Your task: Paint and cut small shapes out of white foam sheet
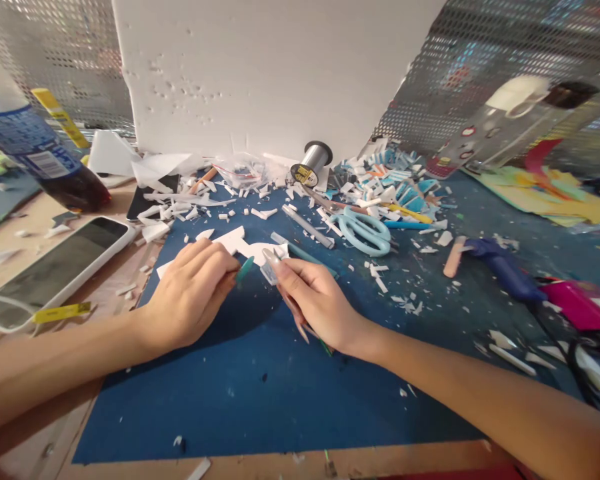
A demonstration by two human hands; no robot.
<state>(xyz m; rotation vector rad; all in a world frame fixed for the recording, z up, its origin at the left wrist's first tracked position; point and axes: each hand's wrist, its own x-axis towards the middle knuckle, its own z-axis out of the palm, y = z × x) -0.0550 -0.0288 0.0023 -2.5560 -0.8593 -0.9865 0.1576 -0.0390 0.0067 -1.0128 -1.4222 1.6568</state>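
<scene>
My left hand is closed on a cut white foam piece, which shows on both sides of its fingers. A teal pointed tip juts from these fingers; whether it is a long nail or a tool I cannot tell. Close on the right, my right hand pinches a small flat grey piece against the foam's right end. Long nails show on this hand, and its lower fingers are partly hidden. Both hands are just above a blue cutting mat.
Behind the hands lie light-blue scissors, a grey rod, a wire spool and heaped foam scraps. A phone and cola bottle stand left. A blue glue gun with its cord lies right. A white board rises behind.
</scene>
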